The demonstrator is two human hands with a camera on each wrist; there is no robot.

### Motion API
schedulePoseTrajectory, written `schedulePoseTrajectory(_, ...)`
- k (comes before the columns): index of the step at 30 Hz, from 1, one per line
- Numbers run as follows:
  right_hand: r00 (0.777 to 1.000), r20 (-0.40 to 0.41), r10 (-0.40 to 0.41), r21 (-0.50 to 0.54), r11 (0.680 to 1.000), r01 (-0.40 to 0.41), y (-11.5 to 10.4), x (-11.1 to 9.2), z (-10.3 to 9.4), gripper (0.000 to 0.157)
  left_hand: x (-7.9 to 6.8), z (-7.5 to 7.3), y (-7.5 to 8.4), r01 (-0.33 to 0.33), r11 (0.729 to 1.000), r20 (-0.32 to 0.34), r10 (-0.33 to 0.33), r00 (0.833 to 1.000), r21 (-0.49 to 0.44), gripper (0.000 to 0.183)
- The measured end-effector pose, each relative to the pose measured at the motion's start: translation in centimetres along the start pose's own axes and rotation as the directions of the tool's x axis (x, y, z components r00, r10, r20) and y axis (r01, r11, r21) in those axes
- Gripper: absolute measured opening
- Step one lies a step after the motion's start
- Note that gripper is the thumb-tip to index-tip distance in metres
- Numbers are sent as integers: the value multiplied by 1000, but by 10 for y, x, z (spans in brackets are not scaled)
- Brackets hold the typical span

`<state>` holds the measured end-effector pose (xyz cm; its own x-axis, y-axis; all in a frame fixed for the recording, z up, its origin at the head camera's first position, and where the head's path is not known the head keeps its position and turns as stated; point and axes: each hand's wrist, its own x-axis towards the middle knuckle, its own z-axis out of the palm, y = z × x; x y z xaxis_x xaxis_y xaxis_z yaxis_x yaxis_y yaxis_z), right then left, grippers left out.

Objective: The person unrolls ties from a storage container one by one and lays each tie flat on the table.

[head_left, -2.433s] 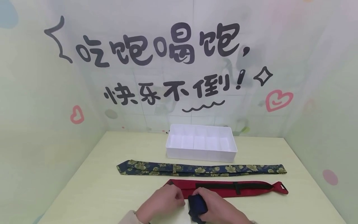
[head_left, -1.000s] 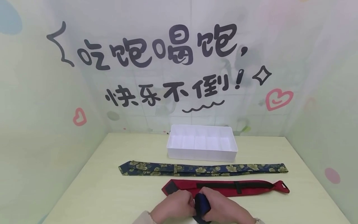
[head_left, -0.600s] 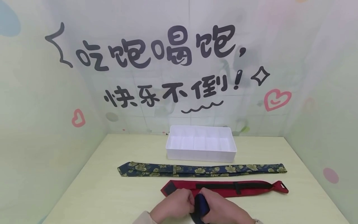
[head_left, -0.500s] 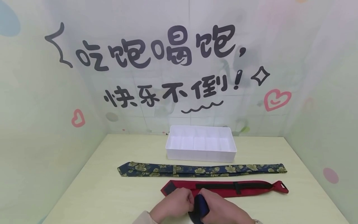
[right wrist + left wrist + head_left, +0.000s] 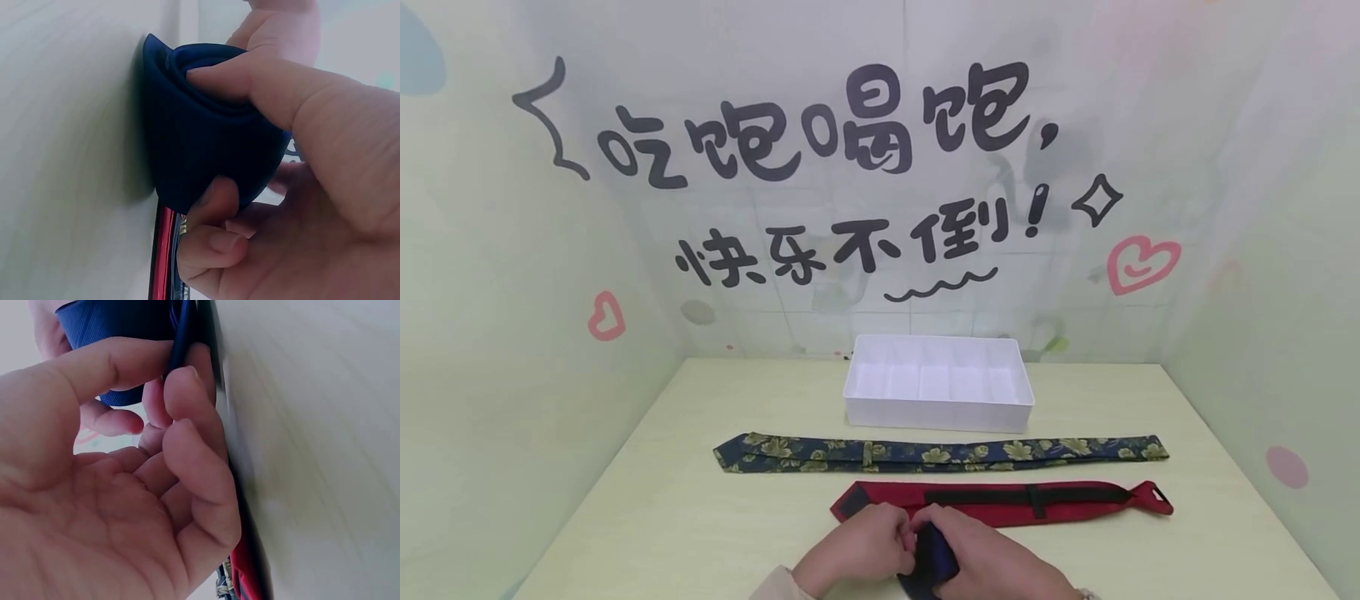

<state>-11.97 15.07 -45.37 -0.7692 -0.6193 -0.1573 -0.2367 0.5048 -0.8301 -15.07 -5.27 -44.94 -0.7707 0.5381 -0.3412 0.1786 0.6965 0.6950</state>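
Note:
A navy blue necktie (image 5: 934, 557), rolled into a thick coil, stands on edge at the front of the table. My right hand (image 5: 988, 554) grips the coil; in the right wrist view its thumb (image 5: 219, 81) presses into the coil's end while other fingers curl under the far end. My left hand (image 5: 867, 542) is at the coil's left side. In the left wrist view, its thumb and fingers pinch a thin blue edge (image 5: 182, 337) of the tie. Just beyond both hands lies a red necktie (image 5: 1000, 517) with a black strap, partly covered by them.
A navy necktie with gold flowers (image 5: 992, 454) lies stretched out behind the red one. Farther back stands a white box (image 5: 936, 414) with several compartments. Printed sheets (image 5: 790, 325) wall the table (image 5: 647, 517) at the back and sides.
My left hand has moved right from beside the coil to its edge, uncovering the red tie's pointed end. The coil tilts slightly leftward compared with half a second ago, still in my right hand.

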Motion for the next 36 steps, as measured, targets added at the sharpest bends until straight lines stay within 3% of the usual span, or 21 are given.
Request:
schedulePoseTrajectory(8,1000,0,-1,-190,982,1,-2,-3,-1,38,-7,-3,-3,5,1000,1,-5,1000,7,11)
schedulePoseTrajectory(16,1000,23,-4,-167,986,8,7,-3,0,36,-10,-6,-9,-3,1000,23,3,1000,5,13)
schedulePoseTrajectory(24,999,11,-49,-257,965,50,3,-11,-8,41,-6,-6,-12,0,1000,16,0,1000,7,12)
schedulePoseTrajectory(27,1000,1,-14,-271,963,14,1,-10,-9,37,-4,-8,-12,-5,1000,25,5,1000,10,12)
schedulePoseTrajectory(33,991,2,137,-261,956,-132,-4,-1,-4,28,-1,-9,-11,15,1000,39,-15,999,-1,12)
schedulePoseTrajectory(36,987,-4,159,-249,956,-155,-4,3,-2,29,0,-10,-11,24,1000,36,-24,999,6,13)
